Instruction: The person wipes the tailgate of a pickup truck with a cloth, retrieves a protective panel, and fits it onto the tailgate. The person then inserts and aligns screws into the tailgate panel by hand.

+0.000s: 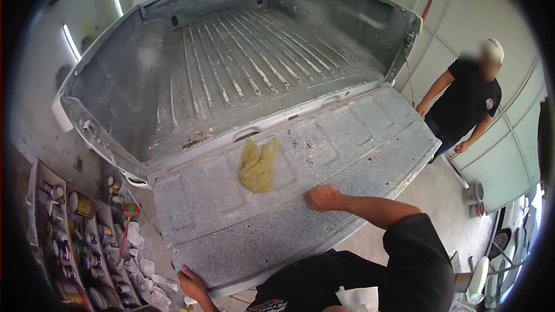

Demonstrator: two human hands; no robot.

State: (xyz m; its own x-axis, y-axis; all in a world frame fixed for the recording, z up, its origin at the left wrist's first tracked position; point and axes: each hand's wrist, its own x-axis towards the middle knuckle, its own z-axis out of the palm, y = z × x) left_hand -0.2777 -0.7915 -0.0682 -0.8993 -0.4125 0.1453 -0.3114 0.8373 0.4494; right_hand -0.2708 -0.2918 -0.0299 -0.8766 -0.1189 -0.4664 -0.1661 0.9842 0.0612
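Observation:
A lowered truck tailgate [199, 214], grey and speckled, spans the middle of the view. My right hand [325, 198] is closed in a fist against its surface, right of centre. Whatever that fist may hold is hidden under the fingers. At the near left corner, my left hand [192, 283] grips the tailgate's edge with bent fingers. A crumpled yellow-green cloth or fibre pad [258, 170] lies on the tailgate, up and to the left of my right hand, touched by neither hand.
Beyond the tailgate is the truck bed [231, 69], ribbed and dull grey. A person in a black shirt [465, 98] stands beside the tailgate's right end. Shelves with several cans [81, 205] and a red-handled broom [126, 231] are at left. Stacked buckets [474, 193] stand at right.

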